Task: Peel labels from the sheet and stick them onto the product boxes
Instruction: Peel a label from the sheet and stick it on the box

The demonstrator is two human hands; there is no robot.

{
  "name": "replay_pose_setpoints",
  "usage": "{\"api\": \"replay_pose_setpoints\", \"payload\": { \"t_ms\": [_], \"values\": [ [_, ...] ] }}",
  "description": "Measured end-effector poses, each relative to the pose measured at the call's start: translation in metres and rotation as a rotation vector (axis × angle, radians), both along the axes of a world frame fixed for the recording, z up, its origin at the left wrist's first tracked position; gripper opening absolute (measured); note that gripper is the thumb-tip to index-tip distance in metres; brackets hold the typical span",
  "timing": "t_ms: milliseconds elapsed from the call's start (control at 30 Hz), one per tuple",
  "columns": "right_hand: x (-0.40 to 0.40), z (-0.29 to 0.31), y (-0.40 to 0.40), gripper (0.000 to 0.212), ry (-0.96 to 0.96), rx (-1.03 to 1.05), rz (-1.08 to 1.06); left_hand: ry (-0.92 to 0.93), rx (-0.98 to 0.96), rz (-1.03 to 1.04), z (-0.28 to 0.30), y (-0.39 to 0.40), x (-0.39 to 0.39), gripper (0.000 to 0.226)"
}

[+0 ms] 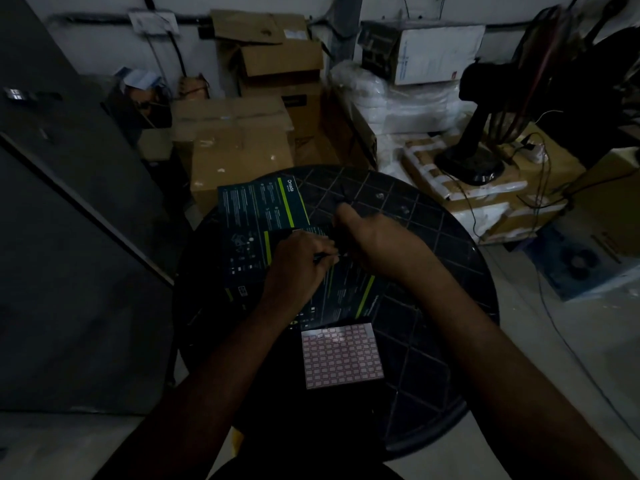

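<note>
Before me: three dark boxes point(263, 206) point(244, 261) point(346, 296), one label sheet point(341, 356), one round table point(450, 271), my two hands point(298, 268) point(374, 237).

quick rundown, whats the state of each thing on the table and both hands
label sheet: flat on the round table, near edge, untouched
product boxes: flat, overlapping, printed sides up
left hand: fingers curled, pinching a thin tool over a box
right hand: over the boxes beside the left hand; grip too dark to tell
fan: upright on a carton behind the table
</note>
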State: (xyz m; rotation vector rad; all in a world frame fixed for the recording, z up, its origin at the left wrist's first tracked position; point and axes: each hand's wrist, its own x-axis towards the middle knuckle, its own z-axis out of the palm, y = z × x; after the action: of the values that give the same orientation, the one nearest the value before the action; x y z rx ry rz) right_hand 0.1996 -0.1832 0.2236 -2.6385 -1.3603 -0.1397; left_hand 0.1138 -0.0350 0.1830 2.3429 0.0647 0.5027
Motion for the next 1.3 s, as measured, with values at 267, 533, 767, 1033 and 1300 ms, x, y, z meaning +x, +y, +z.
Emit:
{"api": "replay_pose_setpoints", "payload": {
  "t_ms": [267, 533, 767, 1033, 1300],
  "values": [
    [-0.001, 0.003, 0.007, 0.044, -0.175, -0.062, 0.024, 0.035, 0.030, 0.012, 0.001, 0.000, 0.001, 0.007],
    [0.012, 0.001, 0.007, 0.057, -0.182, -0.058, 0.052, 0.012, 0.123, -0.017, -0.005, -0.001, 0.002, 0.007],
    [0.029, -0.002, -0.016, 0.082, 0.177, 0.145, -0.126, -0.028, 0.111, -0.043, -0.006, 0.002, 0.004, 0.005],
    [-0.016, -0.059, -0.041, 0.023, 0.152, 0.550, -0.117, -0.033, 0.116, -0.032, -0.008, 0.001, 0.004, 0.007],
    [-0.010, -0.068, -0.022, 0.009, 0.111, 0.583, -0.177, -0.091, 0.113, -0.058, -0.014, 0.003, 0.005, 0.004]
  ]
}}
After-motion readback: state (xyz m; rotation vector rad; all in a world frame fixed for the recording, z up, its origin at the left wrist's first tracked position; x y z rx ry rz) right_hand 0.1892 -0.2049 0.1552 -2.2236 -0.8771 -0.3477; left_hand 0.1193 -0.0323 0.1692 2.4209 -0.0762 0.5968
